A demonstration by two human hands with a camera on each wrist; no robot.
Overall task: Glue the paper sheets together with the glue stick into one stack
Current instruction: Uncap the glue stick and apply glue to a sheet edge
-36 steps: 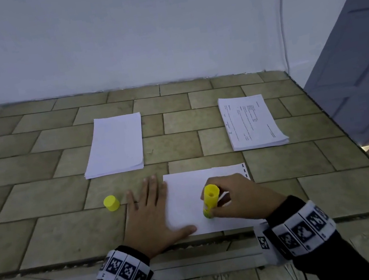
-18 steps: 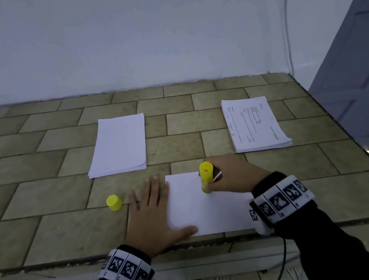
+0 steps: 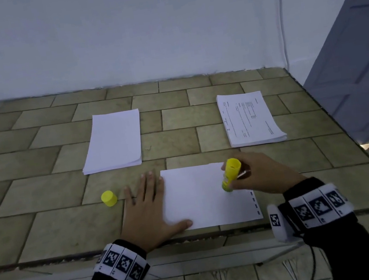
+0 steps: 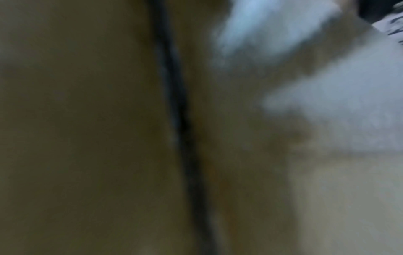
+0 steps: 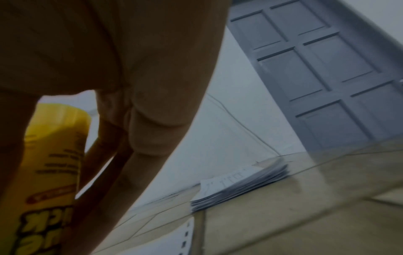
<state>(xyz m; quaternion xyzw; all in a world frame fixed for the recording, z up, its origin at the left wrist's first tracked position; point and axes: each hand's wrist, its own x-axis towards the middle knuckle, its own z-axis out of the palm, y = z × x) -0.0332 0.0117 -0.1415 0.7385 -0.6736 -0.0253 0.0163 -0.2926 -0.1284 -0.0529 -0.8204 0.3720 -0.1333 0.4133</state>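
A single white sheet (image 3: 198, 198) lies on the tiled counter near its front edge. My left hand (image 3: 150, 209) lies flat and open on the sheet's left edge, thumb on its near corner. My right hand (image 3: 255, 174) grips the yellow glue stick (image 3: 230, 174), tip down on the right part of the sheet. The right wrist view shows the glue stick (image 5: 54, 172) close up between my fingers. The yellow cap (image 3: 109, 198) stands on the counter left of my left hand. The left wrist view is blurred.
A blank paper stack (image 3: 113, 140) lies at the back left and a printed paper stack (image 3: 249, 118) at the back right, also the printed stack (image 5: 240, 188). A grey door (image 3: 361, 66) stands at the right. The counter's front edge (image 3: 195, 238) runs just under my wrists.
My right hand has carried the glue stick from the sheet's near middle up to its far edge, then right and back down along the right part. The left hand has stayed put.
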